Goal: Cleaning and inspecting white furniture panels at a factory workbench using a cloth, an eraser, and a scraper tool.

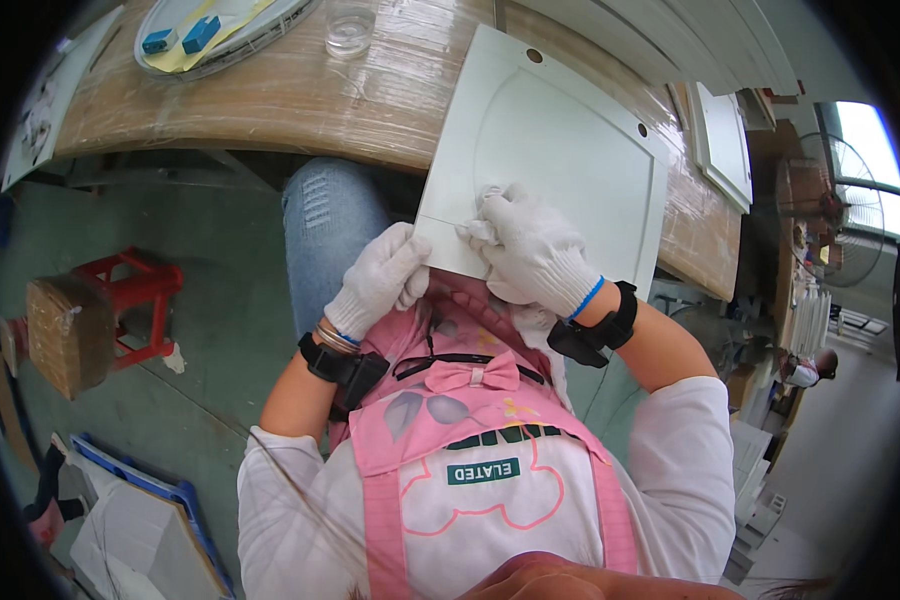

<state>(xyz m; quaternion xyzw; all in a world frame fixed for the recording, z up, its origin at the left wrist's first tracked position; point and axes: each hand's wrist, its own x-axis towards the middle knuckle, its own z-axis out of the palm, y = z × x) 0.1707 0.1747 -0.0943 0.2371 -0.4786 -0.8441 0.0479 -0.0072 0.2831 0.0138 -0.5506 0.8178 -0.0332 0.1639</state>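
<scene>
A white cabinet door panel (570, 150) with two round holes along its far edge lies across the wooden table, its near end jutting out toward my lap. My left hand (382, 278), in a white knit glove, is closed on the panel's near left corner, thumb on top. My gloved right hand (536, 245) rests on the near part of the panel. Its fingers are closed on a crumpled white cloth (481, 233), pressed to the surface near a thin line that runs along the panel's near edge.
Beyond the panel is the film-wrapped table (240, 110), with a round tray (232, 62) holding two blue blocks and a clear cup (350, 28). More white panels (722, 145) are stacked at right. A red stool (150, 300) stands on the floor at left; a fan (840, 200) is at far right.
</scene>
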